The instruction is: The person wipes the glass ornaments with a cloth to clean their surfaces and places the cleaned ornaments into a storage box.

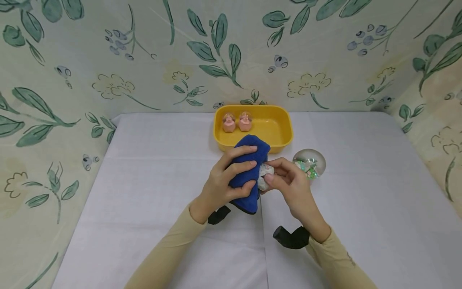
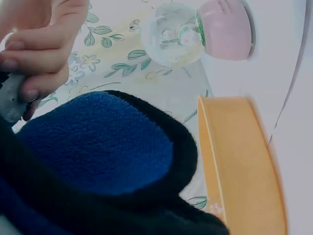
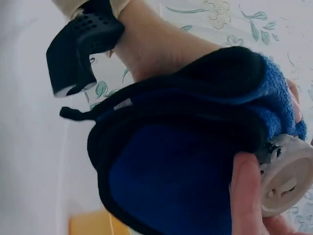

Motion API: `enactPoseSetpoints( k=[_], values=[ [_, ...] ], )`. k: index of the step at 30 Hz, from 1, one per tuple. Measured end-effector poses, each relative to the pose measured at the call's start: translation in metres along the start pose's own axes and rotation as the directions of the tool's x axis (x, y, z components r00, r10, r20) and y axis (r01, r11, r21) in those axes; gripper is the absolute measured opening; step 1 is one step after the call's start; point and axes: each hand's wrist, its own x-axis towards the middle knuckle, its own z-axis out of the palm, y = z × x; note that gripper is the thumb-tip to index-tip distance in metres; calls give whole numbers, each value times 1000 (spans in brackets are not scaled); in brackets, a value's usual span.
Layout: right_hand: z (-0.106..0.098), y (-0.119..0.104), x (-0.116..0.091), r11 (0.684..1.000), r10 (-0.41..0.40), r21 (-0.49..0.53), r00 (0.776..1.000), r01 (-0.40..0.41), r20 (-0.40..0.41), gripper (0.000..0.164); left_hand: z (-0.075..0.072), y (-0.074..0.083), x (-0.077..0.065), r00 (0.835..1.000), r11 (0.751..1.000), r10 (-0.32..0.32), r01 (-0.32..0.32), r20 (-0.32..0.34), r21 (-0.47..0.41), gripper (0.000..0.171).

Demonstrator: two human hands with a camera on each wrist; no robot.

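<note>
My left hand (image 1: pixel 227 176) grips a folded blue cloth (image 1: pixel 249 172) with dark edging, its fingers spread over the outside. From the cloth's right side pokes a small whitish ornament (image 1: pixel 265 176), and my right hand (image 1: pixel 292 184) pinches it between thumb and fingers. In the right wrist view the ornament (image 3: pixel 288 181) shows a round, pale underside with a small fitting in it and dark marks on its side. The cloth (image 3: pixel 161 171) covers the rest of it. In the left wrist view, the right hand's fingers (image 2: pixel 44 54) curl round its greyish part.
Behind the hands stands a yellow tray (image 1: pixel 272 124) holding two small pink ornaments (image 1: pixel 237 122) on its left side. A snow globe (image 1: pixel 309 163) with a clear dome and pink base (image 2: pixel 227 29) stands right of the hands. White cloth (image 1: pixel 151 168) covers the table.
</note>
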Motion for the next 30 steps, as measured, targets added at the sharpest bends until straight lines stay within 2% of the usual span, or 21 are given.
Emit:
enactPoseSetpoints(
  k=[2, 3, 5, 7, 9, 11, 12, 14, 16, 18, 20, 23, 25, 26, 28, 30],
  values=[
    [0, -1, 0, 999, 29, -17, 999, -28, 26, 27, 0, 0, -1, 1000, 1000, -18, 18, -15, -6, 29],
    [0, -2, 0, 998, 16, -58, 999, -13, 39, 32, 0, 0, -2, 999, 999, -34, 34, -29, -15, 29],
    [0, -3, 0, 981, -62, -177, 995, 74, 73, 44, -1, 1, -2, 996, 997, -69, 67, -51, -34, 30],
    [0, -3, 1, 938, -159, -292, 981, 185, 110, 56, -1, 1, -3, 993, 994, -98, 95, -60, -46, 30],
    [-1, -3, 2, 881, -262, -371, 956, 293, 132, 57, -2, 1, -2, 992, 993, -111, 108, -58, -48, 30],
    [-2, -3, 3, 843, -332, -401, 933, 359, 139, 53, -3, 1, -2, 993, 993, -112, 109, -50, -50, 31],
    [-2, -3, 3, 837, -353, -396, 926, 378, 136, 51, -3, 1, -2, 993, 993, -108, 105, -47, -52, 31],
    [-2, -2, 3, 852, -361, -363, 925, 378, 118, 49, -3, 1, -1, 995, 994, -97, 94, -40, -59, 31],
    [-2, -2, 2, 894, -317, -305, 944, 329, 88, 43, -2, 1, 0, 996, 995, -79, 76, -30, -66, 30],
    [-3, -2, 2, 946, -240, -206, 968, 249, 67, 36, -2, 1, 1, 998, 996, -57, 56, -20, -70, 30],
    [-3, -3, 1, 984, -132, -109, 989, 138, 61, 32, -1, 2, 2, 999, 997, -38, 38, -8, -65, 29],
    [-4, -5, 2, 999, 32, -1, 996, -32, 86, 26, -1, 3, 2, 1000, 998, -29, 29, 6, -58, 29],
    [-5, -5, 3, 995, 95, -14, 990, -94, 105, 27, 0, 3, 2, 1000, 998, -31, 31, 5, -55, 29],
    [-5, -5, 3, 994, 102, -38, 988, -98, 116, 27, 0, 3, 2, 999, 998, -35, 35, 2, -58, 29],
    [-6, -6, 2, 991, 67, -120, 989, -51, 131, 29, 0, 3, 1, 999, 997, -42, 41, -11, -60, 29],
    [-7, -7, 2, 969, -17, -240, 989, 52, 144, 35, 1, 2, 1, 998, 997, -54, 53, -22, -63, 29]
  ],
)
